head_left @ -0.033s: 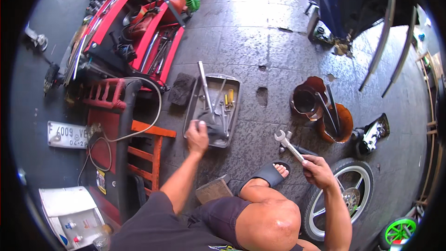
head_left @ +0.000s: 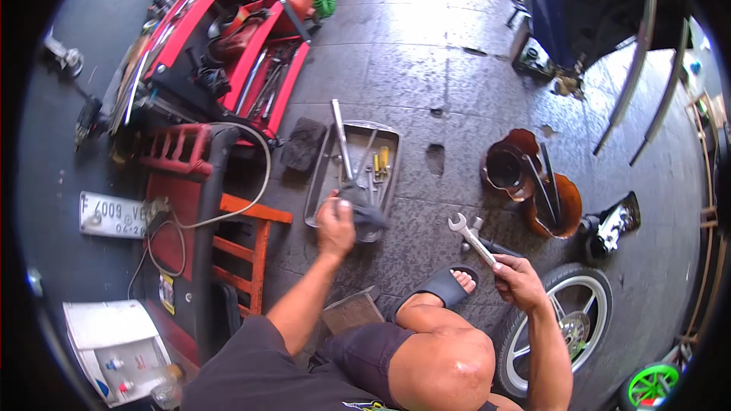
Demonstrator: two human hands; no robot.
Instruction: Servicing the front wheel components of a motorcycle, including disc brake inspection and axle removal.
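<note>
My left hand [head_left: 335, 224] is closed on a dark cloth-like item [head_left: 362, 209] over the front of a grey metal tray [head_left: 392, 154]. The tray holds a long silver bar [head_left: 341, 133], yellow-handled tools [head_left: 383, 160] and several small wrenches. In my right hand [head_left: 516, 285] is a silver open-end wrench [head_left: 476, 240], angled with its jaw pointing away from me. Below it, a dark-handled hammer-like tool [head_left: 502, 250] lies on the floor, partly hidden by the wrench.
A red tool cart [head_left: 228, 38], dark block [head_left: 303, 144] and orange wooden stand [head_left: 255, 224] are left. Rusty cans [head_left: 563, 209], an engine part [head_left: 613, 224] and a spoked-alloy wheel [head_left: 596, 312] sit right, below hanging motorcycle parts [head_left: 563, 0]. My sandalled foot [head_left: 449, 289] is centre-bottom.
My left hand has moved slightly right with the dark item, which now reaches over the tray's front right edge. The view has shifted slightly; the wrench stays in my right hand.
</note>
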